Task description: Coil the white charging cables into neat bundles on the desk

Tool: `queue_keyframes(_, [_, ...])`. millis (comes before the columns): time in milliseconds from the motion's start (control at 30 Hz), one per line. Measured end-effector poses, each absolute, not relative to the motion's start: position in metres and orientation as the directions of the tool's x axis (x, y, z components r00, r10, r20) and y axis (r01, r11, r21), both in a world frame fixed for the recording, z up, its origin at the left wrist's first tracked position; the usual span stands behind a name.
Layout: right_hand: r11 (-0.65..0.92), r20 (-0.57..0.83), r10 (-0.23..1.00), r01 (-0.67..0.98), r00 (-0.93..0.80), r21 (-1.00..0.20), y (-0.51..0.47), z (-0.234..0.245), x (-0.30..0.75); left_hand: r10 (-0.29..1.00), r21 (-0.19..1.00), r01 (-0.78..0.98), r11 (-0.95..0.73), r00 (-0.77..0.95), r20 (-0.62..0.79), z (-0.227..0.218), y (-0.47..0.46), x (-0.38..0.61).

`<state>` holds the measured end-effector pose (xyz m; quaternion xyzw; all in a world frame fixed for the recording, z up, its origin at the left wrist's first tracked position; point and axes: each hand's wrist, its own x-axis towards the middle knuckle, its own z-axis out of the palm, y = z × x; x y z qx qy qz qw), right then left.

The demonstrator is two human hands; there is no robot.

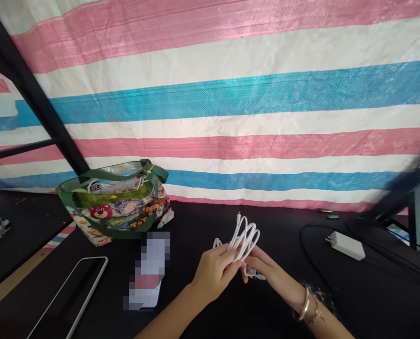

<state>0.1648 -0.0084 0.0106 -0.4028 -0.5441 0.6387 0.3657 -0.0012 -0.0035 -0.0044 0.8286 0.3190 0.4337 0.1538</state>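
Observation:
A white charging cable, gathered in several loops, is held up above the black table. My left hand is closed around the bundle, thumb pressed on the coils. From the other side my right hand grips the same cable, its fingers partly hidden behind the loops. One plug end sticks up at the top of the bundle. More cable shows behind my left hand and beneath my right fingers. A silver bangle circles my right wrist.
A green-handled cartoon tote bag stands at the back left of the black table. A tablet and a partly blurred phone lie in front. A white power adapter and black cables are at right.

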Motion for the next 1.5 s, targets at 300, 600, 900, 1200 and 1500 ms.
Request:
queue_keyframes(300, [-0.173, -0.125, 0.91, -0.089, -0.396, -0.981, -0.009, 0.015, 0.158, 0.681, 0.518, 0.442, -0.732, 0.476, 0.556, -0.01, -0.001, -0.003])
queue_keyframes(600, [-0.18, -0.107, 0.899, -0.136, -0.425, -0.974, -0.004, 0.006, 0.158, 0.623, 0.345, 0.528, -0.776, 0.559, 0.547, -0.012, 0.0, -0.001])
queue_keyframes(900, [-0.152, -0.089, 0.891, -0.11, -0.445, -0.982, -0.002, 0.003, 0.163, 0.527, 0.122, 0.562, -0.818, 0.649, 0.548, -0.014, 0.003, -0.003])
queue_keyframes(1200, [-0.172, -0.08, 0.864, -0.142, -0.497, -0.975, 0.001, -0.005, 0.167, 0.544, 0.252, 0.513, -0.821, 0.567, 0.619, -0.014, 0.002, -0.003])
queue_keyframes(1500, [-0.096, -0.056, 0.828, -0.042, -0.558, -0.994, 0.009, 0.011, 0.18, 0.814, 0.769, 0.31, -0.559, 0.38, 0.439, -0.002, 0.004, 0.0])
